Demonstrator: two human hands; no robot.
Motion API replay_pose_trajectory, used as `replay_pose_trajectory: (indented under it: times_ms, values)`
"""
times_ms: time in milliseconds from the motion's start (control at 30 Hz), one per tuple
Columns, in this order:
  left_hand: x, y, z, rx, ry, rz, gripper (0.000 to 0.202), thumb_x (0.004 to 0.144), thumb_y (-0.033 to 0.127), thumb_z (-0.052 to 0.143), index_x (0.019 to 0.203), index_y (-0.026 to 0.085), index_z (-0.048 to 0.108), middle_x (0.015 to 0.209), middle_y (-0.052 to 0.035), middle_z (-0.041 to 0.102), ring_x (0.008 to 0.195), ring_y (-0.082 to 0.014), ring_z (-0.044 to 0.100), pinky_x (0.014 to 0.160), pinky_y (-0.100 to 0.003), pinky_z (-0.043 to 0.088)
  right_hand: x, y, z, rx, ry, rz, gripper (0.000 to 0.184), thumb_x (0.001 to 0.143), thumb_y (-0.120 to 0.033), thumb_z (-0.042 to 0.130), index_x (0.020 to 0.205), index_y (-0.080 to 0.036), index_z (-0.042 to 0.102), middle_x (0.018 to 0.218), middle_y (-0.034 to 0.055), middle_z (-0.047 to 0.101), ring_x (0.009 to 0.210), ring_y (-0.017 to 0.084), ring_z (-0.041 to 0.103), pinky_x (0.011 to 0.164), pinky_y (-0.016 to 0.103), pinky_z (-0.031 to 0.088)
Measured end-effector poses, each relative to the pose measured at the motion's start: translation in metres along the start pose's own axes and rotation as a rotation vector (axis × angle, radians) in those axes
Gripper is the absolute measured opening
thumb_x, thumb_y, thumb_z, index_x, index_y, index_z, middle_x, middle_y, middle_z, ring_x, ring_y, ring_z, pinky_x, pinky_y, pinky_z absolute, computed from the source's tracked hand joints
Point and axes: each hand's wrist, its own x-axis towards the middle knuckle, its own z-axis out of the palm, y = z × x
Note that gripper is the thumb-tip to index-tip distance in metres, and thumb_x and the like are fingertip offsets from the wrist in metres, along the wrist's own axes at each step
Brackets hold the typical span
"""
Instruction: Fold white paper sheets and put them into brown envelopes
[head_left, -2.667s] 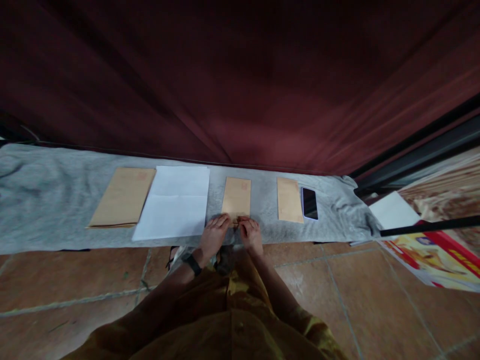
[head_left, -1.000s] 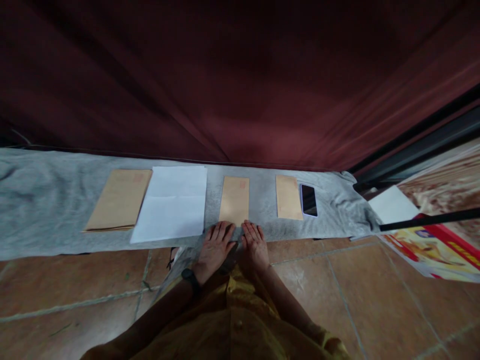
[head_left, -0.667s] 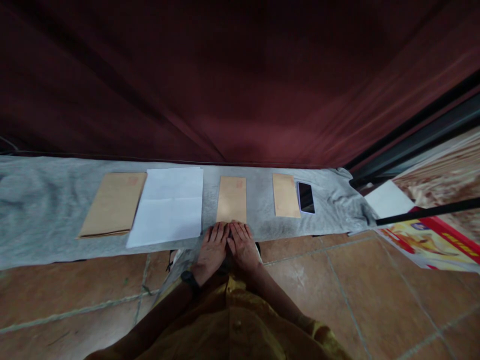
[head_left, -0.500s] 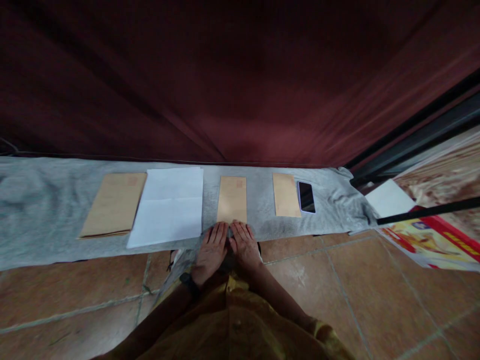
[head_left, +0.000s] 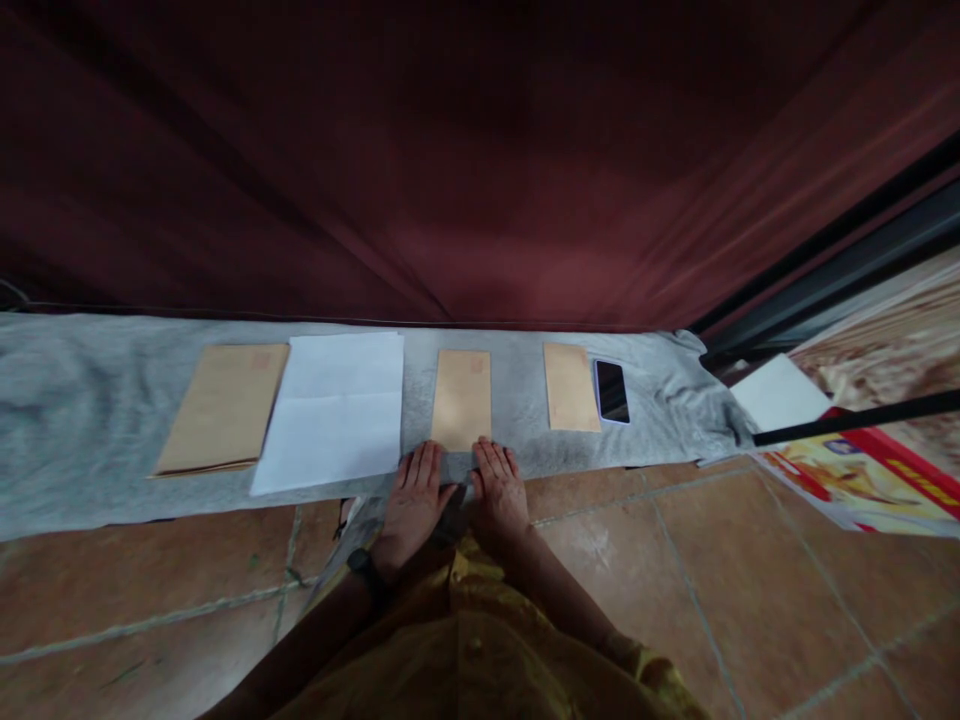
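Note:
A brown paper envelope (head_left: 462, 395) lies flat in front of me on the grey cloth (head_left: 517, 400). At its near left corner rests my left hand (head_left: 415, 495), palm down with the fingers stretched out. My right hand (head_left: 501, 492) lies flat at the near right corner, its fingertips at the envelope's edge. Neither hand grips anything. Left of the envelope is white paper (head_left: 337, 405), creased across the middle, and beyond it a stack of brown envelopes (head_left: 225, 408). To the right lie another brown envelope (head_left: 571, 388) and a phone (head_left: 613, 391) with a dark screen.
A dark red fabric (head_left: 480, 200) hangs along the far edge of the narrow cloth-covered surface. At the right are a black metal frame (head_left: 847, 270), a white card (head_left: 780, 393) and a red and yellow printed box (head_left: 870, 475). Tiled floor (head_left: 660, 570) shows on my side.
My hands have moved apart, from side by side at the middle of the envelope's near edge to its two near corners. The other papers stay in place.

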Motion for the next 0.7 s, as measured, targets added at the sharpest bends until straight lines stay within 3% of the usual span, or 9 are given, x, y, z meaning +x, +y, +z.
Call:
replay_pose_trajectory:
  times_ms: [100,267,433,700]
  values:
    - [0.002,0.005,-0.003,-0.009,0.014,0.025,0.069,0.098,0.042,0.044,0.154,0.003,0.035,0.159,-0.0231,0.039,0.151,-0.0347,0.03,0.122,-0.054,0.028,0.001,0.0,0.002,0.008,0.004,0.001,0.05,0.103,-0.023,0.041,0.152,-0.015,0.044,0.156,0.0108,0.047,0.146,0.025,0.04,0.122,0.048,0.029]
    - [0.012,0.017,-0.001,-0.024,-0.033,0.155,0.061,0.097,0.031,0.046,0.154,0.011,0.039,0.161,-0.0139,0.039,0.152,-0.0291,0.03,0.124,-0.049,0.027,0.001,0.0,0.002,0.004,0.011,0.005,0.049,0.102,-0.021,0.043,0.151,-0.014,0.045,0.153,0.0124,0.05,0.145,0.026,0.042,0.122,0.048,0.029]
    - [0.017,0.023,-0.001,0.002,-0.057,0.144,0.062,0.094,0.029,0.048,0.153,0.009,0.041,0.161,-0.0139,0.039,0.152,-0.0293,0.029,0.125,-0.05,0.024,0.002,0.002,0.002,-0.015,-0.011,-0.009,0.049,0.102,-0.021,0.044,0.151,-0.014,0.046,0.153,0.0123,0.05,0.144,0.024,0.043,0.122,0.046,0.029]
    - [0.01,0.014,0.003,0.051,-0.024,0.093,0.062,0.098,0.035,0.044,0.152,0.004,0.041,0.16,-0.0181,0.037,0.152,-0.0291,0.029,0.125,-0.047,0.025,0.0,0.003,-0.001,-0.037,-0.009,0.038,0.047,0.104,-0.024,0.042,0.15,-0.014,0.048,0.154,0.0102,0.049,0.144,0.023,0.043,0.122,0.044,0.03]
